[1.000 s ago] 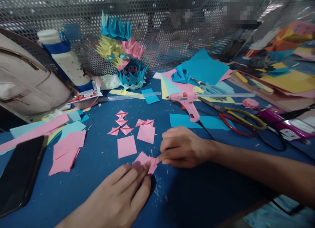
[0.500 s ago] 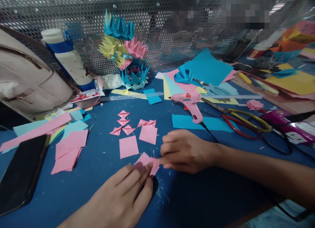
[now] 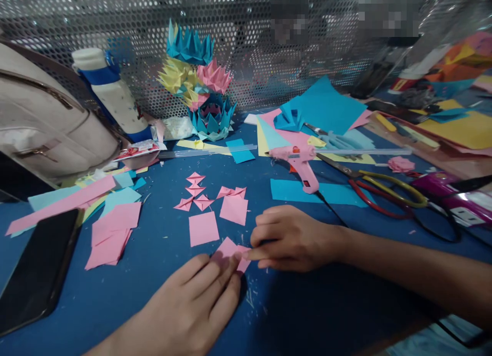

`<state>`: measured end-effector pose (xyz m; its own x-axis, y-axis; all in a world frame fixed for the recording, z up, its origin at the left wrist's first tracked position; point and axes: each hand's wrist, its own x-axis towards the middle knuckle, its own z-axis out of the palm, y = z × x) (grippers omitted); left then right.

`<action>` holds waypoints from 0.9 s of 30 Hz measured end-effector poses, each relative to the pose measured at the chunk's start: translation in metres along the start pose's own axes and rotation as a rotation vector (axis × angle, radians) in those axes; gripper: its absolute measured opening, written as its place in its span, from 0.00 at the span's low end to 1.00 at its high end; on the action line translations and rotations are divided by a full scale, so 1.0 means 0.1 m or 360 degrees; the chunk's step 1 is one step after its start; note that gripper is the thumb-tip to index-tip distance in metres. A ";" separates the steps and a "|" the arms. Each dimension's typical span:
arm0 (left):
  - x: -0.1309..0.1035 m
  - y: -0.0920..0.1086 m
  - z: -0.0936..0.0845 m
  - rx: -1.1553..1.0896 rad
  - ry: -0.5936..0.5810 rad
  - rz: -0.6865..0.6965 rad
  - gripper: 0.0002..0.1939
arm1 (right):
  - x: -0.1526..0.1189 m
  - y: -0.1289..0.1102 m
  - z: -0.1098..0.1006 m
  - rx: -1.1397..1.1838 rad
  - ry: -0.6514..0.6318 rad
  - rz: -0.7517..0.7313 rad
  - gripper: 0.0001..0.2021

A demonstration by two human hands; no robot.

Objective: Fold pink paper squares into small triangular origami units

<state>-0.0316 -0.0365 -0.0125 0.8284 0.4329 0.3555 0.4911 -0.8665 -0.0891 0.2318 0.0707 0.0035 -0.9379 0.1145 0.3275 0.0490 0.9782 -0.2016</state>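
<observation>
A pink paper square [image 3: 226, 247], partly folded at its right side, lies on the blue table under my fingers. My left hand [image 3: 192, 299] presses it down with its fingers held together, hiding its lower part. From the right, my right hand [image 3: 292, 239] touches the folded part with the forefinger, its other fingers curled in. Just beyond are a flat pink square [image 3: 203, 229] and another pink square [image 3: 234, 211]. Several small folded pink pieces [image 3: 195, 190] sit farther back.
A pink glue gun [image 3: 298, 156] lies behind my right hand, its cord running close by. Scissors [image 3: 384, 189] rest at the right. At the left are a phone [image 3: 40, 269], pink sheets [image 3: 113, 233] and a bottle [image 3: 115, 99]. Folded paper flowers [image 3: 196, 79] stand at the back.
My right forefinger has slid slightly left over the fold. My left hand keeps pressing in the same place. The whole view has shifted a little.
</observation>
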 end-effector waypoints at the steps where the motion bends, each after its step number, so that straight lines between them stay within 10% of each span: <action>1: 0.00 0.00 0.00 0.0003 0.0001 0.0004 0.18 | 0.00 0.00 0.00 -0.0001 -0.0018 0.0004 0.15; 20: 0.13 -0.04 -0.07 -0.0119 0.0071 -0.0012 0.17 | 0.08 0.02 -0.01 0.0177 -0.0051 0.0109 0.21; 27: 0.26 -0.16 -0.06 -0.0950 0.0117 -0.0766 0.12 | 0.05 0.09 0.04 0.0613 -0.0013 0.0303 0.12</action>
<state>-0.0199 -0.0133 0.0038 0.5296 0.7968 0.2908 0.5471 -0.5829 0.6007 0.2260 0.0790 -0.0002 -0.9272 0.2842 0.2442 0.0913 0.8034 -0.5884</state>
